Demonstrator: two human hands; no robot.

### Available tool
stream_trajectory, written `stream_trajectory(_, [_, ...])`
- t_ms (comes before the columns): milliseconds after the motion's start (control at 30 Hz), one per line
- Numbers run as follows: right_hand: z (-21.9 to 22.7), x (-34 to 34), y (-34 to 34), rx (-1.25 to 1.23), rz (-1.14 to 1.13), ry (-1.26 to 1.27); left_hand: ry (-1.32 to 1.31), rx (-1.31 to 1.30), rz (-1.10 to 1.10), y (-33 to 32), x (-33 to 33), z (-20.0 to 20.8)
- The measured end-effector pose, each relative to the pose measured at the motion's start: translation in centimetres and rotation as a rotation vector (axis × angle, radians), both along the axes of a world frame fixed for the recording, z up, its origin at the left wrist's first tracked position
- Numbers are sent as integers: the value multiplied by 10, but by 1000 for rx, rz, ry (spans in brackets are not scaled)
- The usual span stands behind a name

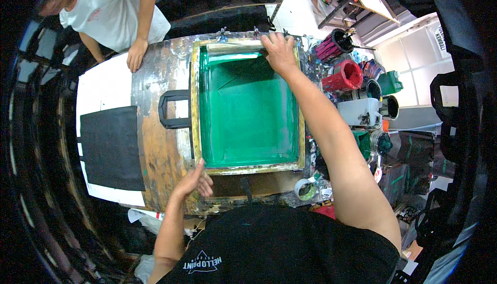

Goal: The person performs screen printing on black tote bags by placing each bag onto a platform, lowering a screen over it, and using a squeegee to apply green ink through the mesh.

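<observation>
A screen-printing frame (pixel 195 103) lies on the worktable in front of me, its mesh (pixel 248 110) coated in green ink. Across its far end, inside the rim, is a pale-handled squeegee (pixel 234 48) with green along its lower edge. My right hand (pixel 280 53) is at the squeegee's right end, fingers curled over it; the grip underneath is hidden. Beside the frame's near left corner hovers my left hand (pixel 195 182), thumb raised and fingers apart, holding nothing. From under the frame's left side sticks out a black fabric handle loop (pixel 175 125).
On the stained wooden table (pixel 160 165), a black fabric piece (pixel 111 149) lies over white sheets at left. A co-worker's hand (pixel 137 54) rests on the far left edge. Ink pails, including a red one (pixel 346 75), crowd the right. A tape roll (pixel 304 190) sits near the front.
</observation>
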State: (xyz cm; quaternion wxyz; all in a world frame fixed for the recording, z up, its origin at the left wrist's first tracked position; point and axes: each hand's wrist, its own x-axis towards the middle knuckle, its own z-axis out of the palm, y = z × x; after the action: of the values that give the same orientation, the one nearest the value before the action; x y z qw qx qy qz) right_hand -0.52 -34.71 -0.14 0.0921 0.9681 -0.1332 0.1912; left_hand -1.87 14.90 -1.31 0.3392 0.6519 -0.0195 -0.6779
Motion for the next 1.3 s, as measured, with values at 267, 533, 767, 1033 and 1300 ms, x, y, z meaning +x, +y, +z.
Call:
stream_trajectory(267, [-47,1,-11,-69,-104,-10,-1767,-680,-241,-205,114,43])
stream_trajectory(533, [-40,9,8,-26,-112,-61,-1991,-487,-597,-338,202,0])
stream_trajectory(767, [-42,-42,50,2,-93,33,-2007,-422,-648,-293,152,-8])
stream_trajectory(1033, [-40,-132,143,2,-34,45,-2047,-476,-545,-189,54,-10])
stream_trajectory(1300, [-31,-236,238,49,-36,111,-1962,-488,-521,-95,-47,-8])
